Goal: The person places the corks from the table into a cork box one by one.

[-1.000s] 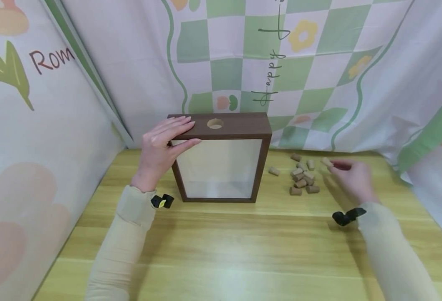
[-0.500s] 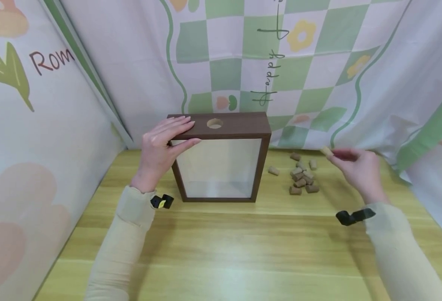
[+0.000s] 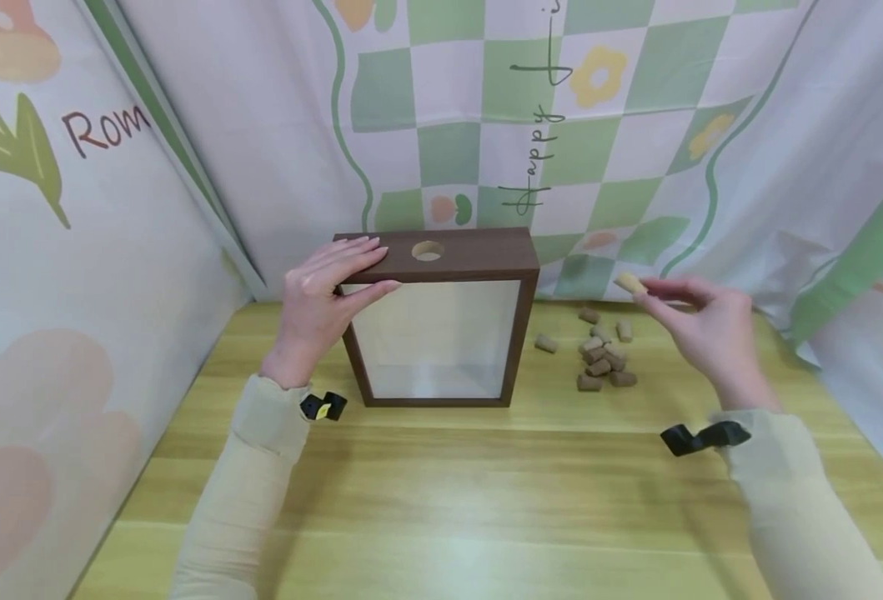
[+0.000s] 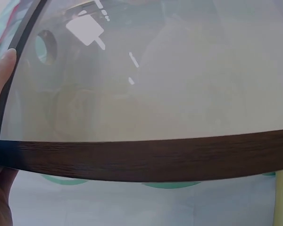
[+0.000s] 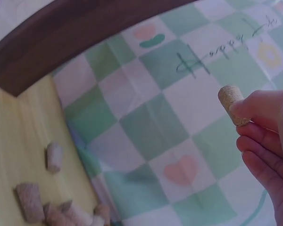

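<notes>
A dark brown wooden box frame (image 3: 524,342) with a clear front pane stands upright on the table, a round hole (image 3: 428,251) in its top. My left hand (image 3: 321,292) grips its top left corner, fingers over the top and thumb on the front edge. In the left wrist view the thumb (image 4: 7,66) lies along the frame. My right hand (image 3: 711,333) pinches a cork (image 3: 631,283) between thumb and fingers, raised above the table to the right of the box. The right wrist view shows this cork (image 5: 230,100) tilted, its lower end between the fingertips.
Several corks (image 3: 597,360) lie in a loose pile right of the box, with a single cork (image 3: 546,343) nearer to it. Behind the wooden table (image 3: 441,500) hangs a checkered curtain (image 3: 449,150). Another printed cloth (image 3: 111,333) hangs on the left.
My right hand has lifted the cork up from beside the pile and brought it slightly left toward the box. The left hand has kept its hold on the box.
</notes>
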`<state>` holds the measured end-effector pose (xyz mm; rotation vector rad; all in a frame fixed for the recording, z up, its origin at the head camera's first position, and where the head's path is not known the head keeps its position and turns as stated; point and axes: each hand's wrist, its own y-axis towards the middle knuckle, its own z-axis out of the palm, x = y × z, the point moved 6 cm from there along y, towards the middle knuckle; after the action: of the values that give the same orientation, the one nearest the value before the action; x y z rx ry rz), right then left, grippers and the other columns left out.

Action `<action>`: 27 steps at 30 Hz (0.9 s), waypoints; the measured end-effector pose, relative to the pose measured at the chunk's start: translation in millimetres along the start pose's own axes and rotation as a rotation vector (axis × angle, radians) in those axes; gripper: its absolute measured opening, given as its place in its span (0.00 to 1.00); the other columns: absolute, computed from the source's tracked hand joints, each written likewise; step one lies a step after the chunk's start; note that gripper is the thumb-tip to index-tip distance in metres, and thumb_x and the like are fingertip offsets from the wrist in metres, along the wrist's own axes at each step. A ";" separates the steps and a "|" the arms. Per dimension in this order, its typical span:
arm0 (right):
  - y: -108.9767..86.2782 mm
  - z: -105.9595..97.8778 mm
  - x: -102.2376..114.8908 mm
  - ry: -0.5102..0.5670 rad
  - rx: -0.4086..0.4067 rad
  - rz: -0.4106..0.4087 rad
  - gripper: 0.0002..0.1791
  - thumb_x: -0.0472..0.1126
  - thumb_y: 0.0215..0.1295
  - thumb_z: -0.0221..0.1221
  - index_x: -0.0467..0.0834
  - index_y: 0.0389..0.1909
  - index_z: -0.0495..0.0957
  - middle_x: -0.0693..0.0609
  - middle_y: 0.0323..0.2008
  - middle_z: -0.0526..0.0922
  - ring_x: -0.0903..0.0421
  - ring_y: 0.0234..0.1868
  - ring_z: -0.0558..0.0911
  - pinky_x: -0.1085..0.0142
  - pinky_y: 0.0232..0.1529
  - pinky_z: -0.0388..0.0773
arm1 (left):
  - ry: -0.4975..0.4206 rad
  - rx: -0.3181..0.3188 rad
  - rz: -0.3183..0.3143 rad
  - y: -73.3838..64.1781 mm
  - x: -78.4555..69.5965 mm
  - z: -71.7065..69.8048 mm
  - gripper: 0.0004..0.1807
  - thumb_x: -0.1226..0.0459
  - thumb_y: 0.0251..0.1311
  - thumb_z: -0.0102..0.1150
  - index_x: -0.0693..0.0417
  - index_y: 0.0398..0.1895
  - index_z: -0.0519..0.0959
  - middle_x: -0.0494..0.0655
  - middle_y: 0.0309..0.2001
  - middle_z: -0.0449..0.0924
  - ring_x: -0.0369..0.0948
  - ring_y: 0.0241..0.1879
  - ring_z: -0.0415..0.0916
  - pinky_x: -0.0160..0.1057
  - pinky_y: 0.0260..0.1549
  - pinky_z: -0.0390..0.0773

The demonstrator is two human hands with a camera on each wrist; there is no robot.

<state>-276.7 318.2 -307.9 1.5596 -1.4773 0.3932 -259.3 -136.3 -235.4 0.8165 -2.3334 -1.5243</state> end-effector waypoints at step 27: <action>-15.1 20.4 161.4 0.362 -0.055 -0.519 0.12 0.19 0.59 0.67 0.29 0.44 0.87 0.40 0.42 0.87 0.53 0.44 0.83 0.73 0.46 0.81 | -0.002 -0.011 0.005 -0.7 -0.5 0.2 0.23 0.60 0.50 0.80 0.60 0.49 0.88 0.54 0.51 0.85 0.49 0.53 0.83 0.42 0.62 0.75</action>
<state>-233.4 201.1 -202.5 1.6551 -0.7659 0.3030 -258.7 -136.1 -236.1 0.8058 -2.3254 -1.5350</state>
